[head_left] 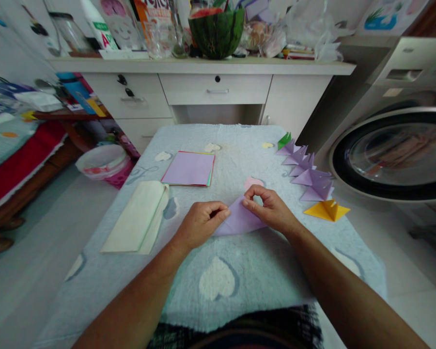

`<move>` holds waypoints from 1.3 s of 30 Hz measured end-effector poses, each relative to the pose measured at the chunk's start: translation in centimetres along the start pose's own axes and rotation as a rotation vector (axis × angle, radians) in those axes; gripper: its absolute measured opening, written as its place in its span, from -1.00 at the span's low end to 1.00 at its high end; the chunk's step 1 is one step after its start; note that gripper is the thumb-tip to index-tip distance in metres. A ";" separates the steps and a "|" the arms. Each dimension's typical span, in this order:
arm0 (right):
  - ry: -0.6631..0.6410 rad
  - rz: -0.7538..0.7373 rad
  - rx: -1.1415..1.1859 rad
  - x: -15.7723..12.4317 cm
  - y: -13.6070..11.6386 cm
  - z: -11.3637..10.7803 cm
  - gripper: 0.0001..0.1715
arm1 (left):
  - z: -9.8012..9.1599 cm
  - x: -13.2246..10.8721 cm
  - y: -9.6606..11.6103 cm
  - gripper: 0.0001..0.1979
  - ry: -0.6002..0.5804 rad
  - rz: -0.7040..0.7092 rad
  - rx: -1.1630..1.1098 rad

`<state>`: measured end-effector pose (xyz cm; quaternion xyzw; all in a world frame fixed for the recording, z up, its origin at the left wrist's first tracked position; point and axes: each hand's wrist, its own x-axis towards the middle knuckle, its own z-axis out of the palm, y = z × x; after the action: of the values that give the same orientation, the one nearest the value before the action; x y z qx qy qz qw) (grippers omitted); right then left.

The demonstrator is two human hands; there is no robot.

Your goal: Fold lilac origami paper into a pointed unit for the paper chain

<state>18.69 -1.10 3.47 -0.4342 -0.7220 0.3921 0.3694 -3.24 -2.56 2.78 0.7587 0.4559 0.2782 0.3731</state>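
Note:
A sheet of purple origami paper (pixel 242 220), folded to a roughly triangular shape, is between my two hands just above the cloth-covered table. My left hand (pixel 203 220) pinches its left upper edge between thumb and fingers. On the other side, my right hand (pixel 271 206) pinches the paper near its top point. Beyond my left hand lies a stack of square coloured paper (pixel 189 168), purple on top. To the right stands a row of folded purple paper pieces (pixel 305 169), with a green one (pixel 284 140) at the far end and a yellow-orange one (pixel 327 210) nearest me.
A folded pale green-white paper or cloth (pixel 136 218) lies at the table's left. Behind the table is a white cabinet (pixel 214 89) with a cut watermelon (pixel 217 33) on top. A washing machine (pixel 396 145) stands right; a pink bin (pixel 109 165) is on the left floor.

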 end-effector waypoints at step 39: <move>-0.094 0.124 -0.390 0.2 1.7 0.5 -0.83 | 0.1 0.8 -1.5 -0.75 0.127 -0.128 0.285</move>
<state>18.74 -0.56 1.81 -0.5224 -0.7725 0.2867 0.2194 -3.52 -1.46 1.58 0.7544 0.5606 0.2337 0.2490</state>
